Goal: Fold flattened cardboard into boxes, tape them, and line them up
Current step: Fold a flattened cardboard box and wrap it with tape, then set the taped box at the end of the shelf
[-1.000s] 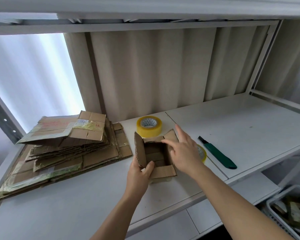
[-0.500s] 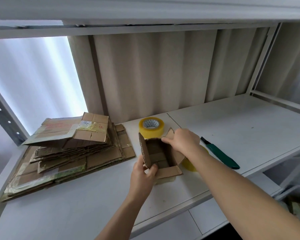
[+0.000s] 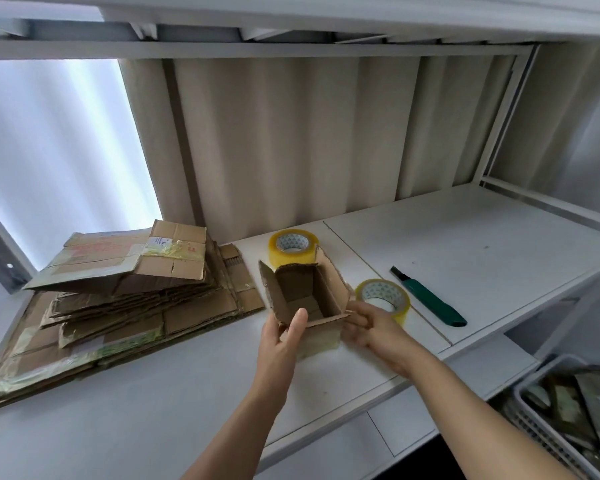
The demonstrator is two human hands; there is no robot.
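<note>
Head view: small open box [image 3: 305,299] at frame centre on shelf [image 3: 465,244]; left hand [image 3: 281,337] grasps near flap, right hand [image 3: 368,327] pinches right corner; risk: uneven pull skews walls, flaps spring open before tape roll [image 3: 385,297] is fetched.

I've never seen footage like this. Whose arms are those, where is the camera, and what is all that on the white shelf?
No machine here: these are a person's two bare arms, filmed by a wide-angle camera worn on the head, looking forward and down. Both hands hold a small cardboard box, open at the top with its flaps standing up. The left hand grips its near-left corner; the right hand holds its right side. The box stands on a white shelf. To the left lies a stack of flattened cardboard. One roll of yellowish tape lies behind the box, another tape roll to its right, then a green knife. At the lower right is a basket outside the shelf.
</note>
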